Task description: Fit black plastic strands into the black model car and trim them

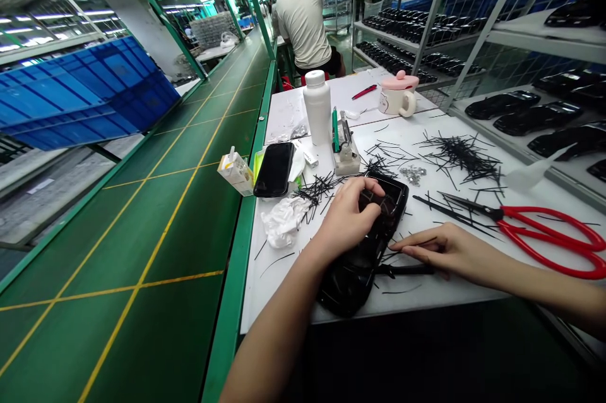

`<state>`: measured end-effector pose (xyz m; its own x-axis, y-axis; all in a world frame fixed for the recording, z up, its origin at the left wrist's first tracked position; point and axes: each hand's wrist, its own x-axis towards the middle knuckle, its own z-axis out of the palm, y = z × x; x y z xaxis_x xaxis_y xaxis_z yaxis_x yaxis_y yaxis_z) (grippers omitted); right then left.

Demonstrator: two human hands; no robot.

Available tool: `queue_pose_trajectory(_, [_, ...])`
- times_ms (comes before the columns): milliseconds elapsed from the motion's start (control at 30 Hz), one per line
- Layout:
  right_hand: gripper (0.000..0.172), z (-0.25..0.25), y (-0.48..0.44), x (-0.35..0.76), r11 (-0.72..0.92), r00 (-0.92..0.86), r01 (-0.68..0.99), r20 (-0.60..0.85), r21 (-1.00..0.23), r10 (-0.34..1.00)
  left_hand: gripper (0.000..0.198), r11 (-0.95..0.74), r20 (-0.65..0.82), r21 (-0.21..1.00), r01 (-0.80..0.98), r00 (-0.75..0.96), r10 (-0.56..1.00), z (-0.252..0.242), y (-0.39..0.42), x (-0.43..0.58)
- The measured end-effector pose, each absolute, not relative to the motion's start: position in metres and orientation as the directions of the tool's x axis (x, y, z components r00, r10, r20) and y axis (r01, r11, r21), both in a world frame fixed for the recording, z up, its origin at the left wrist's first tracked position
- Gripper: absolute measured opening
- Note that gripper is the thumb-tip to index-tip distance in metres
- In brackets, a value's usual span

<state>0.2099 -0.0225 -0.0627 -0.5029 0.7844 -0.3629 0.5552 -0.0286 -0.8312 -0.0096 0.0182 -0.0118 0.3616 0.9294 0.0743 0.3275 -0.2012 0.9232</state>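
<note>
A glossy black toy car body [348,286] lies at a slant on the white worktable, its hollow side partly showing. My left hand [353,207] is over its far half, fingers curled and gripping it; the fingertips are partly hidden. Just right of the car body, my right hand [438,248] has thumb and forefinger pinched together on a thin black strip [428,241]. Under that hand lies a black-handled tool [402,270], its kind partly covered. Red-handled scissors [502,213] rest farther right, beside a pile of thin black strips [464,153].
A green conveyor belt [189,201] runs along the left. On the table stand a white bottle [318,106], a lidded mug [395,100], a phone [274,168], a drink carton [235,172] and crumpled tissue [284,221]. Racks of black car bodies [540,115] line the right; a person [303,24] sits ahead.
</note>
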Motion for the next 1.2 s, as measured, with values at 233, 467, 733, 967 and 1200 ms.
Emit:
queue_pose_trajectory(233, [0.056,-0.062,-0.017,0.211,0.160,-0.573,0.530,-0.212,-0.833,0.792,0.019,-0.201,0.075,0.924,0.325,0.362,0.929,-0.013,0.019,-0.010])
queue_pose_trajectory(467, [0.052,-0.060,-0.011,0.209,0.173,-0.624,0.500,-0.214,-0.849,0.752,0.019,-0.200,0.069,0.918,0.343,0.359,0.931,-0.012,0.019,-0.010])
queue_pose_trajectory(733, [0.049,-0.060,-0.009,0.201,0.127,-0.625,0.487,-0.243,-0.864,0.742,0.020,-0.201,0.067,0.917,0.344,0.364,0.929,-0.011,0.018,-0.010])
queue_pose_trajectory(967, [0.041,-0.059,0.000,0.199,0.360,-0.718,0.486,-0.128,-0.796,0.685,0.019,-0.212,0.074,0.914,0.347,0.369,0.926,-0.010,0.018,-0.009])
queue_pose_trajectory(1200, [0.035,-0.051,0.006,0.198,0.504,-0.795,0.442,-0.064,-0.742,0.603,0.019,-0.214,0.073,0.910,0.355,0.371,0.926,-0.010,0.018,-0.009])
